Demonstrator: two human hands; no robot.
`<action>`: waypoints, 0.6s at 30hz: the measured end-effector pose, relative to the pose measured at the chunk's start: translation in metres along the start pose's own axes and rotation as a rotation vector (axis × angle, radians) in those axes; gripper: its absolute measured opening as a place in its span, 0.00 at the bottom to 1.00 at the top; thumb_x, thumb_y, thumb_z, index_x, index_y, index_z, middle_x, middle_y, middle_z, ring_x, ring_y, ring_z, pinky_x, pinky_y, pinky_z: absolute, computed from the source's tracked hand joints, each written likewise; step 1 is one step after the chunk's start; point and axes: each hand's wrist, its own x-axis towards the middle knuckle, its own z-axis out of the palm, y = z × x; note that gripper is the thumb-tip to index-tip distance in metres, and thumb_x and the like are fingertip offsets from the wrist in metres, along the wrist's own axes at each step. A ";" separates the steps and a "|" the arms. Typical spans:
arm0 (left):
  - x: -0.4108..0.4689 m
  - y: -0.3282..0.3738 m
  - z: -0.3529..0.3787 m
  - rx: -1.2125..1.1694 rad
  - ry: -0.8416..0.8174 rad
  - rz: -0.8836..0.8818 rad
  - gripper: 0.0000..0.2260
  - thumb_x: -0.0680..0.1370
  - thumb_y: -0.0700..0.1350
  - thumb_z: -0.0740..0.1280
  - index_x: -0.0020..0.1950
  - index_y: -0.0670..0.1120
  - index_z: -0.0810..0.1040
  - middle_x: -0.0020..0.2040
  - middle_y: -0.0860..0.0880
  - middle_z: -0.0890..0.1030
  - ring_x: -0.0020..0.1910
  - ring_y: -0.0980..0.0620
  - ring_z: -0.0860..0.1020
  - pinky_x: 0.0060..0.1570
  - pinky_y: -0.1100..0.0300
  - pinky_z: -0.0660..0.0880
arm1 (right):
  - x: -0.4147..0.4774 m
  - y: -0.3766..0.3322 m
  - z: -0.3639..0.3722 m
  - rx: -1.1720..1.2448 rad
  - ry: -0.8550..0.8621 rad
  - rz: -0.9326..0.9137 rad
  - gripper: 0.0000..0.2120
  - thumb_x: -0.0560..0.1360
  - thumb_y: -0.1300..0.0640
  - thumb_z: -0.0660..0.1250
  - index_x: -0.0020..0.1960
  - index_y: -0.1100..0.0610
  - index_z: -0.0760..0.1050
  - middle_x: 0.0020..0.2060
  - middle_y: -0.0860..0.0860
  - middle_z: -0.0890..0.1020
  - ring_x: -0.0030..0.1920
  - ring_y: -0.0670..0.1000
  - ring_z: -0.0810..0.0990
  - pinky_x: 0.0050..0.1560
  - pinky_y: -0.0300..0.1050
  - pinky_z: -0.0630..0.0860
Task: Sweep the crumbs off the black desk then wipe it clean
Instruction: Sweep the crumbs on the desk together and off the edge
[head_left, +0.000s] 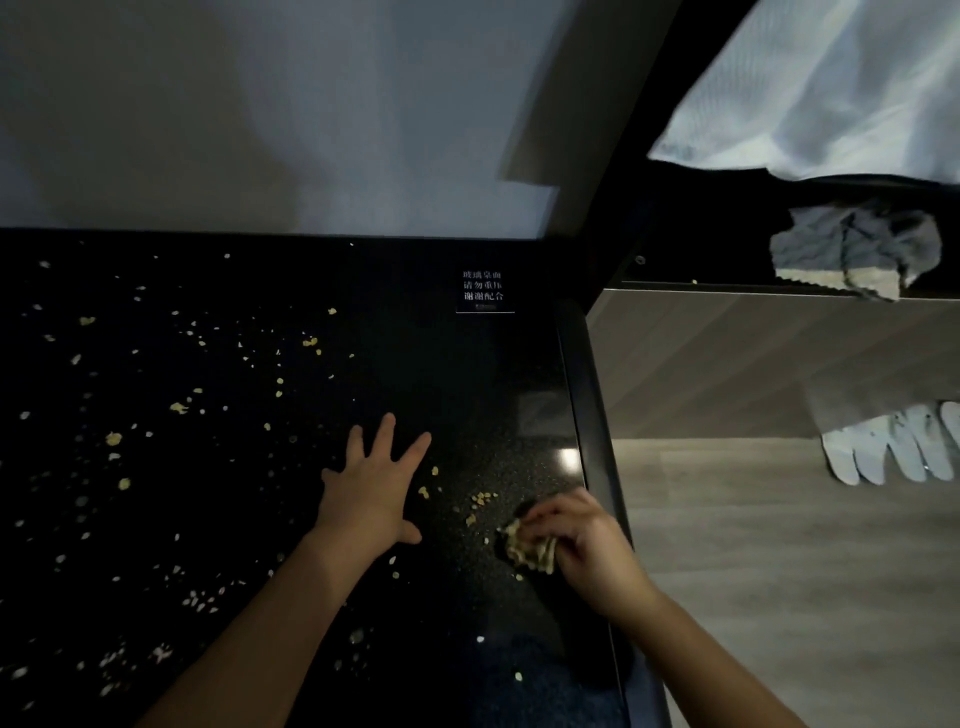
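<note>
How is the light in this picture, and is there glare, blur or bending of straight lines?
Head view: dim overall; the black desk is nearly featureless, so the pale crumbs stand out. One bright glare spot sits near its right edge. The right hand on the cloth looks slightly blurred. The wide lens bends the desk edge.

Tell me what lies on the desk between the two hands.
Head view: scattered yellow crumbs on the black desk, between left hand and right hand.

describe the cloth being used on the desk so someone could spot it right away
Find the black desk and follow its right edge toward the camera. There the right hand bunches a small crumpled cloth against the surface. It is pale and mottled, unlike the grey rag lying off the desk.
</note>
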 end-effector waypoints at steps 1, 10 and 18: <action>-0.002 0.001 0.002 0.002 0.003 0.000 0.51 0.68 0.55 0.76 0.76 0.61 0.40 0.76 0.48 0.34 0.75 0.39 0.40 0.68 0.34 0.60 | 0.006 0.000 -0.005 0.002 0.041 0.002 0.18 0.67 0.65 0.62 0.47 0.48 0.83 0.49 0.40 0.80 0.51 0.40 0.71 0.50 0.30 0.68; -0.005 -0.004 0.011 -0.044 0.054 -0.003 0.50 0.67 0.57 0.76 0.76 0.62 0.42 0.77 0.51 0.36 0.76 0.39 0.40 0.68 0.36 0.62 | 0.093 0.004 -0.007 0.001 0.273 0.160 0.15 0.71 0.70 0.67 0.50 0.55 0.84 0.50 0.46 0.81 0.51 0.48 0.72 0.52 0.23 0.62; 0.003 -0.029 0.004 -0.139 0.022 -0.084 0.53 0.67 0.54 0.76 0.76 0.62 0.39 0.76 0.50 0.33 0.75 0.38 0.38 0.66 0.36 0.65 | 0.141 -0.020 0.035 -0.025 0.287 0.206 0.16 0.72 0.69 0.64 0.55 0.56 0.82 0.53 0.51 0.80 0.54 0.53 0.72 0.53 0.37 0.65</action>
